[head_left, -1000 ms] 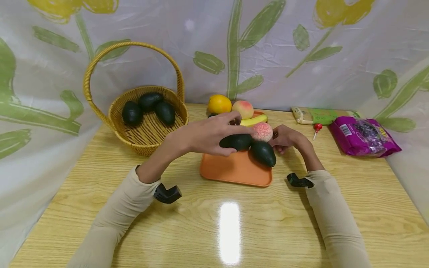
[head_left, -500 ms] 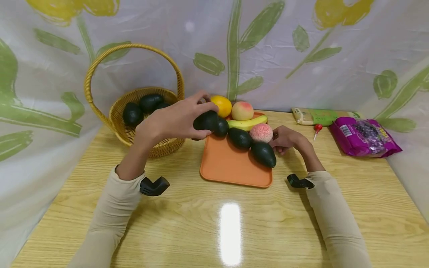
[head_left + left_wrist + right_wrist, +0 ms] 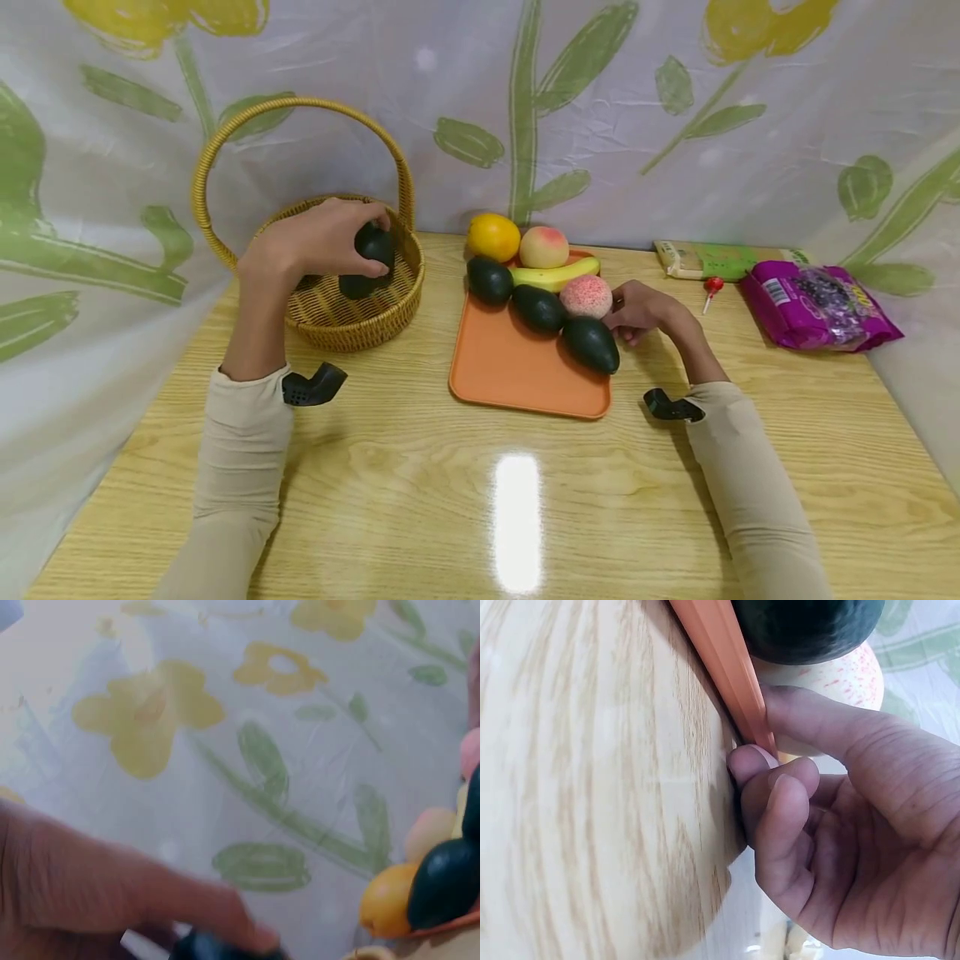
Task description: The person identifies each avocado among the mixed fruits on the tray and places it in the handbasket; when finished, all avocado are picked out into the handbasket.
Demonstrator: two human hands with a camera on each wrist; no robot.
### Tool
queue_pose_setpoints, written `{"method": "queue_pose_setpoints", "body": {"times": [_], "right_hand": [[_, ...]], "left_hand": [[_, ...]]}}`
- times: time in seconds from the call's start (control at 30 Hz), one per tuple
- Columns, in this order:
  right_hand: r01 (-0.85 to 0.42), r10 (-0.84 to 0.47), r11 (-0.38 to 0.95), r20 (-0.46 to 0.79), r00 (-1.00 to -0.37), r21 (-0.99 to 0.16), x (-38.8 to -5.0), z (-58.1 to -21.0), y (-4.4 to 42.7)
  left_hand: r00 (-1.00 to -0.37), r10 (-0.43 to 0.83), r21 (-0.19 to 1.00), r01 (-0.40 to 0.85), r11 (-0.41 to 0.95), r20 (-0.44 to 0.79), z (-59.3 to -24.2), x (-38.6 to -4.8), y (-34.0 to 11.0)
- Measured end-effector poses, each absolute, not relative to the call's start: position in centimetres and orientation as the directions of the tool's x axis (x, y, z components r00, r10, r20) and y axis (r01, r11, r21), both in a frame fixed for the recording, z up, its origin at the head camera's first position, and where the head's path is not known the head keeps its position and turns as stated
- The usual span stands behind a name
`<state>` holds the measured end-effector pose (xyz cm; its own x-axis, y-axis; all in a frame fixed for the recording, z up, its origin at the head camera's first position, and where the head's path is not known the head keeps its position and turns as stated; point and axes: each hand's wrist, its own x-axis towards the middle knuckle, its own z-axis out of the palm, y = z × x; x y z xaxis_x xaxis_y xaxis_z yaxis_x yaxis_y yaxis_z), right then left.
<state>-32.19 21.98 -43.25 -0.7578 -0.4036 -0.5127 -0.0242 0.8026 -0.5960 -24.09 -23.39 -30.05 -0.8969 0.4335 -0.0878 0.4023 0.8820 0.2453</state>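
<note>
Over the wicker basket [image 3: 352, 333], my left hand [image 3: 318, 237] holds a dark green avocado [image 3: 377, 243] between thumb and fingers. Another avocado [image 3: 358, 286] lies in the basket beneath it; my hand hides most of the basket's inside. The left wrist view catches just the top of the held avocado [image 3: 217, 946] under my fingers. My right hand [image 3: 862, 817] pinches the rim of the orange tray [image 3: 720, 664], thumb above and curled fingers at its edge. Several avocados [image 3: 590, 344], a speckled pink peach [image 3: 587, 297] and a banana [image 3: 566, 272] lie on the tray.
A yellow-orange fruit [image 3: 493, 237] and a smooth peach [image 3: 544, 247] sit at the tray's back. Far right are a purple bag [image 3: 821, 304], a red lollipop [image 3: 712, 286] and a flat green pack [image 3: 738, 261]. The basket's tall handle [image 3: 300, 102] arches up; a flowered curtain hangs behind.
My left hand has carried an avocado from the tray leftward to above the basket. The right hand has stayed at the tray's right edge.
</note>
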Motion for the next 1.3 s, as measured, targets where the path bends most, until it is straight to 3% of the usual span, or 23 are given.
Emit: {"method": "queue_pose_setpoints", "body": {"times": [0.2, 0.43, 1.0, 1.3], "right_hand": [[-0.019, -0.401, 0.801, -0.513, -0.759, -0.598, -32.3, -43.4, 22.1], [-0.025, -0.406, 0.802, -0.513, -0.757, -0.597, -32.4, -43.4, 21.9], [-0.017, -0.398, 0.807, -0.521, -0.755, -0.591, -32.9, -43.8, 21.9], [-0.010, -0.397, 0.805, -0.525, -0.753, -0.594, -32.5, -43.4, 22.0]], "left_hand": [[-0.929, 0.271, 0.182, 0.230, 0.956, -0.251, -30.9, -25.0, -26.2], [-0.899, 0.155, 0.098, 0.125, 0.987, -0.410, -31.7, -25.7, -28.8], [-0.909, 0.019, 0.106, -0.028, 0.994, -0.417, -33.2, -26.2, -29.9], [-0.917, 0.007, 0.153, -0.059, 0.986, -0.398, -33.0, -25.7, -30.1]]}}
